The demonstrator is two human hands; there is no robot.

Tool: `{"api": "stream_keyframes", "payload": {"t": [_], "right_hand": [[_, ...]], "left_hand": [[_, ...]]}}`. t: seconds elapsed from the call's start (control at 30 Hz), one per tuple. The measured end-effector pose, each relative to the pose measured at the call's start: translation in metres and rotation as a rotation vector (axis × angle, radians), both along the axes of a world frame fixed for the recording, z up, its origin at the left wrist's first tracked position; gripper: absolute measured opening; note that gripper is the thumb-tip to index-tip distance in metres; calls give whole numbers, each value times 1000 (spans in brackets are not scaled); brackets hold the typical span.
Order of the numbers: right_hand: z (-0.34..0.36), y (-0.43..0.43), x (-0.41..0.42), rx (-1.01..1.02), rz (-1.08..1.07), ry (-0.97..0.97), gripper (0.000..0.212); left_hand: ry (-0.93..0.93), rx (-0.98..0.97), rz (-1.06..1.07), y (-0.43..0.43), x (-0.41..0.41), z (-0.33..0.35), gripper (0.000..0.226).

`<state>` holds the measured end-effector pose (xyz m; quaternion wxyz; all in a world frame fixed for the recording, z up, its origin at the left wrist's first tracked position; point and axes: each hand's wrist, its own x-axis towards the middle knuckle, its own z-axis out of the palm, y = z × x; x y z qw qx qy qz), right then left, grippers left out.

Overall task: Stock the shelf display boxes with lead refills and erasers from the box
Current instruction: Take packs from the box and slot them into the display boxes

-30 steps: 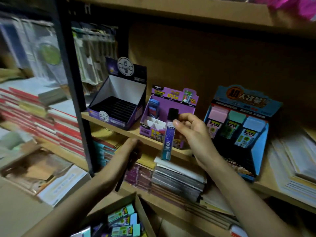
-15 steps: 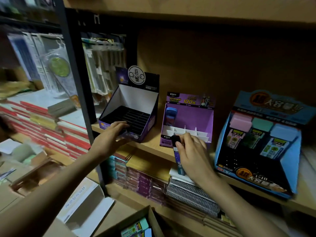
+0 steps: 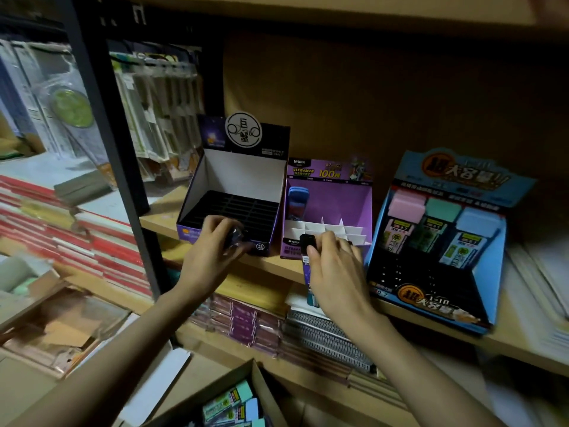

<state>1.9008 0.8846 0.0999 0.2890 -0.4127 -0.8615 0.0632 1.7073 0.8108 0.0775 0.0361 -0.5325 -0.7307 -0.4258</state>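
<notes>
Three display boxes stand on the wooden shelf. My left hand (image 3: 212, 246) is closed on a small dark lead refill (image 3: 233, 238) at the front edge of the black gridded display box (image 3: 243, 175). My right hand (image 3: 334, 268) grips a black-capped purple lead refill tube (image 3: 308, 266), held upright in front of the purple display box (image 3: 348, 201). That box has white dividers and one blue refill (image 3: 296, 203) at its back left. A blue eraser display box (image 3: 437, 241) on the right holds pink, green and blue erasers. The cardboard supply box (image 3: 252, 375) with erasers sits bottom centre.
A black metal shelf post (image 3: 104, 118) rises left of the display boxes. Stacked notebooks fill the lower shelf (image 3: 308, 331) and the left side (image 3: 77, 235). Hanging stationery packs (image 3: 154, 97) are behind the post. Paper stacks (image 3: 538, 288) lie at the far right.
My left hand rose from below the shelf to the black box's front edge with a dark refill. My right hand lowered its refill tube towards the purple box's front.
</notes>
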Motion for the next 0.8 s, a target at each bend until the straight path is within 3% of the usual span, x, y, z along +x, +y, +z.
{"api": "stream_keyframes", "payload": {"t": [0.1,0.23,0.3,0.57,0.8], "right_hand": [[3,-1,5,-135,85,205,18],[10,-7,7,-301,291,417,8],[14,-12,4,-440,390,525,7],[42,-22,-54,-574,511,630,18],[86,22,-149,-408,417,695,9]], "left_hand": [[-255,69,-34,-13,5,3,33],[-785,104,-155,-42,4,4,19],[-949,128,-170,-59,3,0,12],[-919,174,-153,-123,8,-8,27],[-865,339,-4,-149,-14,13,26]]}}
